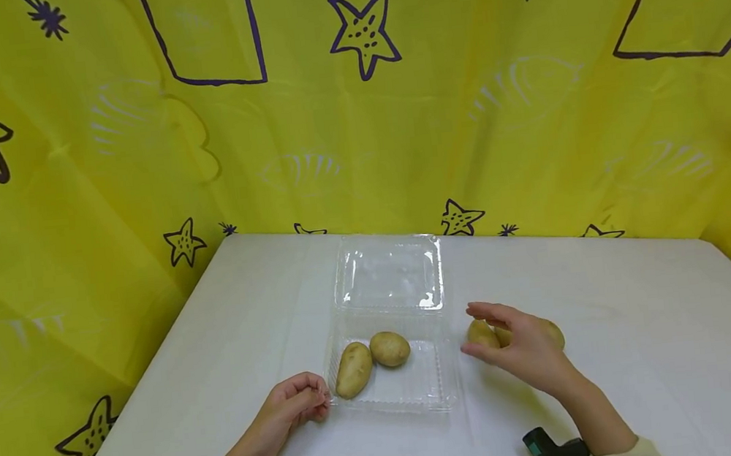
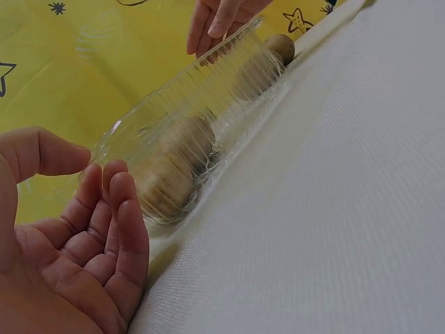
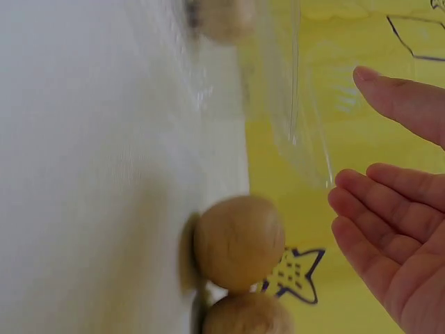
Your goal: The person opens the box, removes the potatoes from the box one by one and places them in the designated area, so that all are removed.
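A clear plastic clamshell container (image 1: pixel 427 376) lies on the table with its lid (image 1: pixel 386 277) folded back away from me. Inside its left half are a long potato (image 1: pixel 353 370) and a rounder potato (image 1: pixel 390 349). At the near left corner my left hand (image 1: pixel 290 405) pinches the rim between thumb and fingertips, seen close up in the left wrist view. Right of the container, my right hand (image 1: pixel 531 350) hovers over several potatoes (image 1: pixel 481 333), partly hiding them. Its thumb and fingers are spread apart with nothing between them; two potatoes (image 3: pixel 240 242) show beside it in the right wrist view.
A white cloth covers the table (image 1: pixel 654 347). Yellow patterned curtains (image 1: pixel 356 126) hang along the back and sides. A black device with a green patch (image 1: pixel 559 451) is at the right wrist.
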Demonstrator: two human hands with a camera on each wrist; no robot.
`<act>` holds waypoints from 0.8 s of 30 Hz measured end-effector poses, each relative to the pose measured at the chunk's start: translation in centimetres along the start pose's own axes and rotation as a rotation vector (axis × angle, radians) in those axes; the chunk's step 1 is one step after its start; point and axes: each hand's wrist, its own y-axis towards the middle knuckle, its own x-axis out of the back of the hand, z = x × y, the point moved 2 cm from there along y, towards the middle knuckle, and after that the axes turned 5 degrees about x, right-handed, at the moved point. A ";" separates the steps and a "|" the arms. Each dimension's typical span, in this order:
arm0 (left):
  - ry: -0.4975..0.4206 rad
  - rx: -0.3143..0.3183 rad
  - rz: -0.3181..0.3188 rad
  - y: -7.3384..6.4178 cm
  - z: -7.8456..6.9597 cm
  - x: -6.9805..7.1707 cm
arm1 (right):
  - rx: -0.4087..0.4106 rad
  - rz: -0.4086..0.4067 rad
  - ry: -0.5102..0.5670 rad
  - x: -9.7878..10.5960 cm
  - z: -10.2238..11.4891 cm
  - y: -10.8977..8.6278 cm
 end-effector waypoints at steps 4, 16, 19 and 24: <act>-0.001 0.003 -0.004 0.1 0.0 0.0 | 0.051 0.026 -0.006 -1.0 1.2 0.3; 0.001 0.001 0.001 0.1 0.1 -0.1 | 0.172 0.127 -0.020 -3.6 3.0 1.3; -0.003 0.004 0.000 0.1 0.1 -0.1 | 0.182 0.123 -0.070 -4.1 3.3 1.5; -0.002 0.004 -0.001 0.1 0.1 -0.1 | 0.170 0.123 -0.104 -5.2 3.7 1.8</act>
